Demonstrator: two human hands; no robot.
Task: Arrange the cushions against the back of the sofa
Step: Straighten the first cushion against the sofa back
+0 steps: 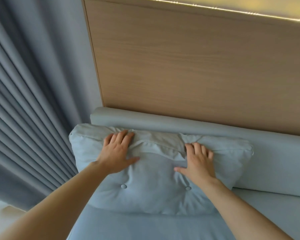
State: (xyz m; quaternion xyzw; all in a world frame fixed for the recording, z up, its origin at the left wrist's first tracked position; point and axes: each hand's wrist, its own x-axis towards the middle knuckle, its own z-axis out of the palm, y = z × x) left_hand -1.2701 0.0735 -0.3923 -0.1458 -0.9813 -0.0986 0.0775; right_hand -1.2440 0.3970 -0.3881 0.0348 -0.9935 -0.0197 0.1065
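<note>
A pale blue cushion (154, 184) with two buttons leans upright against the sofa back (275, 153), at the sofa's left end. My left hand (119, 151) lies flat on the cushion's upper left part, fingers spread and curled over its top edge. On the upper right part rests my right hand (198, 161), fingers spread, pressing the fabric. The cloth between the two hands is creased. Neither hand closes around the cushion.
The sofa seat (267, 210) stretches to the right with bare upholstery. A wooden wall panel (189, 66) rises behind the sofa back. Grey pleated curtains (28, 110) hang at the left, close to the sofa's end. A lit strip (249, 13) runs along the top.
</note>
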